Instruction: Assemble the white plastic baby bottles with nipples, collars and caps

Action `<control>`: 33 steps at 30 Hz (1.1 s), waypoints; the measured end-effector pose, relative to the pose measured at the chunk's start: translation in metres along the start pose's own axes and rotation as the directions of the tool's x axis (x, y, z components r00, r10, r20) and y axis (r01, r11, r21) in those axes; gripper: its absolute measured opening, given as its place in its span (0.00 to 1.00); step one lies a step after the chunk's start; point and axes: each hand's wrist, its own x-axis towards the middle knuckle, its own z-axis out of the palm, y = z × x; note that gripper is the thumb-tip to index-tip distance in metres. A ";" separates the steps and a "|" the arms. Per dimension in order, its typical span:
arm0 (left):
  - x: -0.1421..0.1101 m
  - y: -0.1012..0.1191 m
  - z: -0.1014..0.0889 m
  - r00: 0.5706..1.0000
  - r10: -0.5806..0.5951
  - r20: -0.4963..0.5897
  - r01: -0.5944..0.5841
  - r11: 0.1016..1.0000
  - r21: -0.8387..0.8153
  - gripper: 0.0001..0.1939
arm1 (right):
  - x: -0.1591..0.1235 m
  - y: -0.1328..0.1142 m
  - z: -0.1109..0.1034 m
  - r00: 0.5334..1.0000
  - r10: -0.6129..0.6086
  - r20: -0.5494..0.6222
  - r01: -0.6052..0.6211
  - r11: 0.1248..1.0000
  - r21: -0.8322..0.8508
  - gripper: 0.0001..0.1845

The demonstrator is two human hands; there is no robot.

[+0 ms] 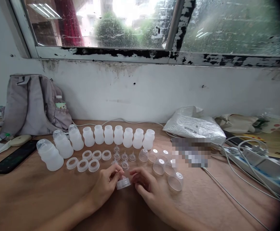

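Note:
My left hand (107,180) pinches a translucent bottle collar ring (123,184) low over the table; a nipple seems to sit in it, partly behind my fingertips. Just right of the ring, my right hand (147,186) is open with fingers curved and apart, holding nothing. Beyond my hands lie several clear nipples (124,157). To their left are several loose collar rings (82,166), and to the right several clear dome caps (175,182). Behind stands an arc of frosted baby bottles (108,135) without tops. At its left end, 3 bottles wear caps, one being the nearest capped bottle (49,155).
A grey backpack (34,102) leans on the wall at the left, with a black phone (13,156) before it. A silvery plastic bag (195,125) lies at the back right. White cables (229,189) and a power strip (258,173) run along the right side.

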 end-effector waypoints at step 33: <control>-0.014 0.017 0.019 0.960 -0.013 0.280 0.108 0.940 -0.325 0.21 | 0.006 0.007 0.003 0.984 0.030 -0.173 -0.037 0.999 -0.037 0.06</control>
